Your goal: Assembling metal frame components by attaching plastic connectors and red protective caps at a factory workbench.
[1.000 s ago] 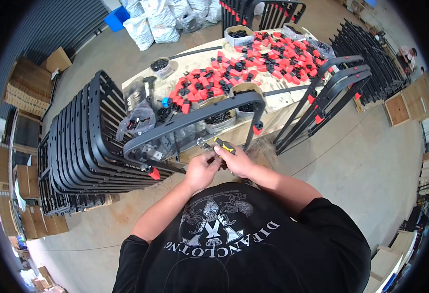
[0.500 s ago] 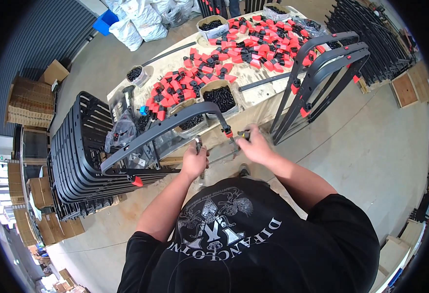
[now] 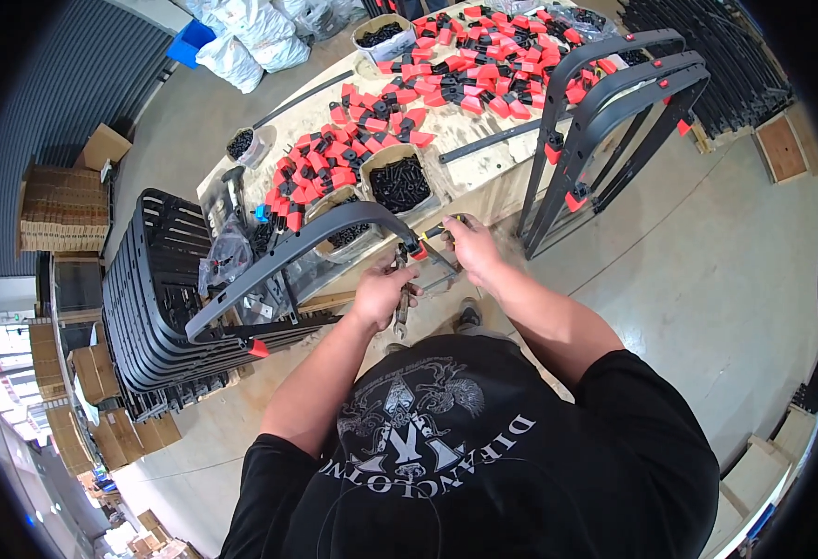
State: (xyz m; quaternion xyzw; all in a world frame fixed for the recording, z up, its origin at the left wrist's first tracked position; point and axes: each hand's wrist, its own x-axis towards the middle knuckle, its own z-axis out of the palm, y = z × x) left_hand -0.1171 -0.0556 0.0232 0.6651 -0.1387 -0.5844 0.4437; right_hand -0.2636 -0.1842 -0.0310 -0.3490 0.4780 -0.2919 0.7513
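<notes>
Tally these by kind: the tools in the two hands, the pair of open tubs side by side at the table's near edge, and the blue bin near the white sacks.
Wrench: 1
Yellow-and-black tool: 1
Tubs of black parts: 2
Blue bin: 1
Total: 5

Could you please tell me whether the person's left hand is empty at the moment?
No, the left hand is closed around a metal wrench, whose end sticks out below the fingers.

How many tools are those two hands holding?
2: a silver metal wrench in the left hand and a yellow-and-black handled tool in the right hand, both near a red fitting. The hands could hide something smaller.
</notes>
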